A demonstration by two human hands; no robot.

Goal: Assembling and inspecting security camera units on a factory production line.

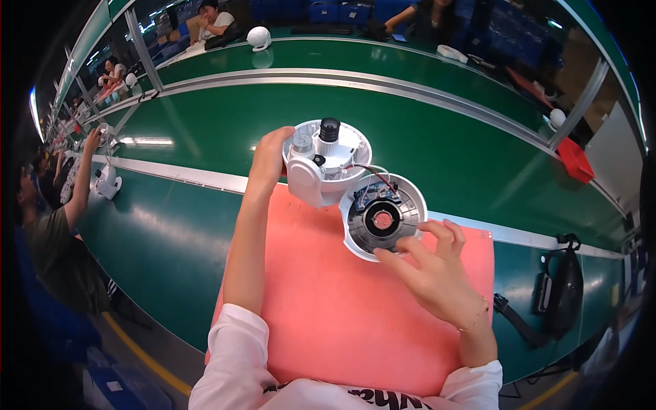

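A round white device, like a small camera, lies opened in two halves joined by thin wires. The left half, a white housing with a black ribbed cylinder standing up in it, is gripped at its left side by my left hand. Those fingers are mostly hidden behind it. My right hand has its bent fingers and thumb at the lower right rim of the other half, a white shell. Inside that shell sit a black ring and a blue circuit board.
Under the device is a pink mat on a green bench. Beyond a metal rail runs a green belt. A black bag lies at right, a red bin farther back. Other people work at left and across; white devices stand around.
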